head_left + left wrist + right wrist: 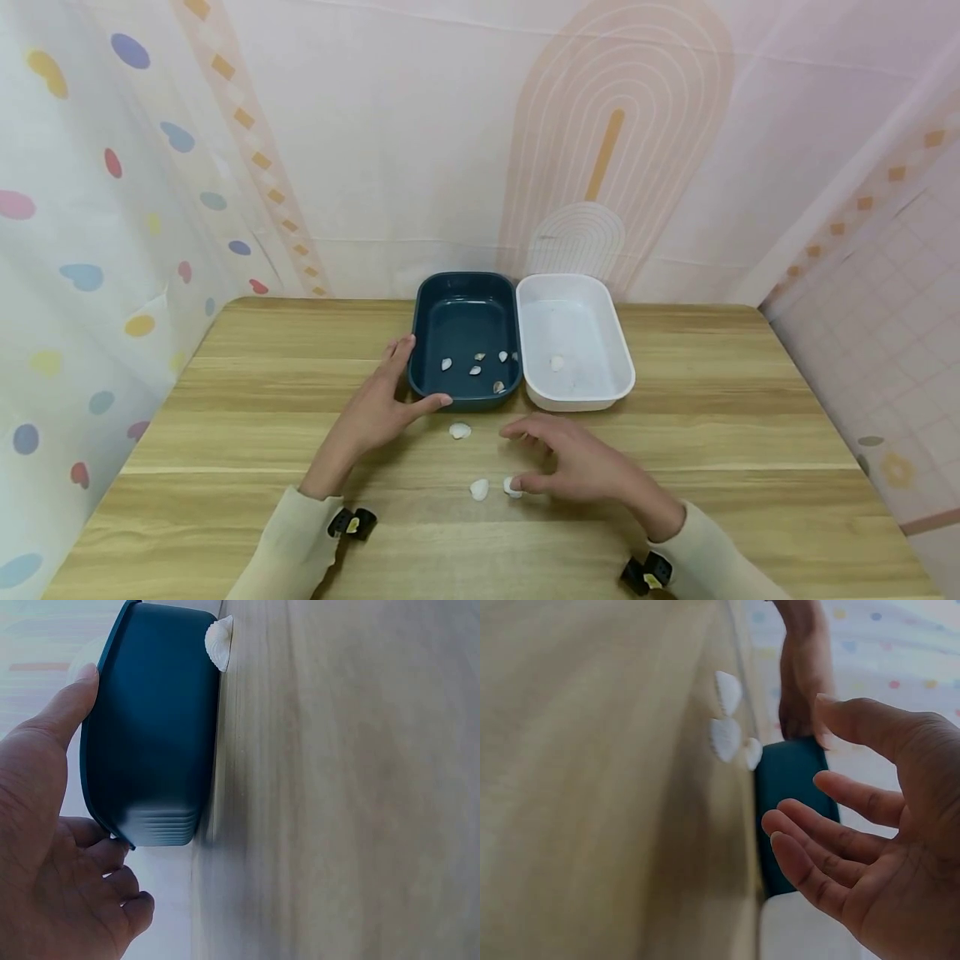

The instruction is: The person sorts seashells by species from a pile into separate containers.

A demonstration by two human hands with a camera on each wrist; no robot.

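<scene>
While the left hand (375,412) cups the near-left corner of the dark tray (465,342), the right hand (573,467), fingers spread and holding nothing, hovers lower centre over a white shell (512,487). Judged light, rigid, brittle, slippery; pinch its edges.

Probably a staged recording booth: pastel printed backdrop sheets (420,142) enclose a bare wooden table (750,433).

A white tray (611,354) sits on my wooden table (750,417), touching the dark one's right side, with one small shell (557,362) lying in it. Pastel curtains (97,208) with coloured dots and arches hang around the table.
</scene>
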